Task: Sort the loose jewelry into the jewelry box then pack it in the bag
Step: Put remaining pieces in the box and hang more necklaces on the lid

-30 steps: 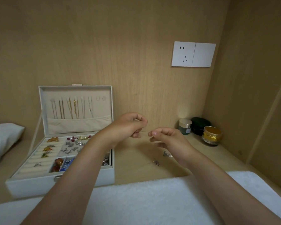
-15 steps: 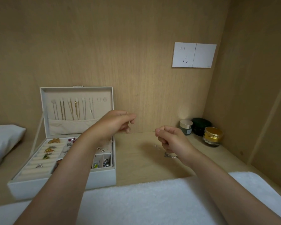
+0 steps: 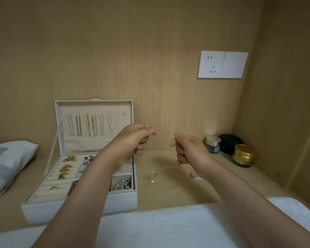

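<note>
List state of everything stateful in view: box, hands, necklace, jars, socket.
Jewelry box: open, lid upright.
Left hand: fingertips pinched; what they hold is not visible.
Right hand: pinching the necklace.
Necklace: hanging from the right hand.
Small jar: lid on.
Gold jar: lid on.
Dark case: closed.
Socket: nothing plugged in.

Home bedroom nook: wood-panelled alcove (image 3: 115,51), wall socket (image 3: 211,64), cosmetic jars (image 3: 213,144), pillow (image 3: 11,158), white towel (image 3: 168,226).
</note>
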